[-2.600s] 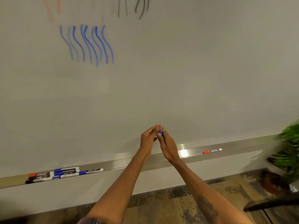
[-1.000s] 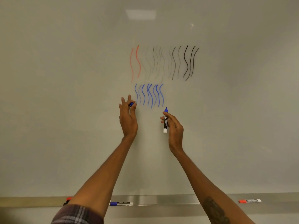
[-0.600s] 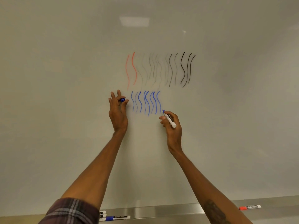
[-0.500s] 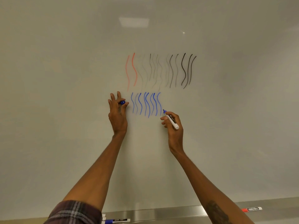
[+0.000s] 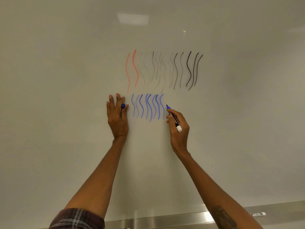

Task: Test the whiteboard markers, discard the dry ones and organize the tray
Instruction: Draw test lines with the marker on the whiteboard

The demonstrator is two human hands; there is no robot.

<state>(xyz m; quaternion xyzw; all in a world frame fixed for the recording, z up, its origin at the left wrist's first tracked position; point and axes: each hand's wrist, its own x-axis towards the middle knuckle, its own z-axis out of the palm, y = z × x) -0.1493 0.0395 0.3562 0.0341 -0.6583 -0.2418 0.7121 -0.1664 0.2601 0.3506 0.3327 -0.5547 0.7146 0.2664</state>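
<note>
1. Fingers (image 5: 172, 113) of my right hand (image 5: 179, 134) clamped round blue marker (image 5: 175, 120) near its nib end, nib at the whiteboard (image 5: 231, 129) beside blue strokes (image 5: 148, 106).
2. My left hand (image 5: 117, 123) pinches the cap (image 5: 123, 106), other fingers straight.
3. Marker likely light, stiff, slick; a hold near the nib steadies it.
4. Bare board right of strokes; tray (image 5: 165, 219) edge well below, spare marker (image 5: 258, 214) on it.

wall (image 5: 57, 80): pale, glossy | light (image 5: 132, 18): rectangular panel reflected near top | glint (image 5: 184, 31): small, right of it
</note>
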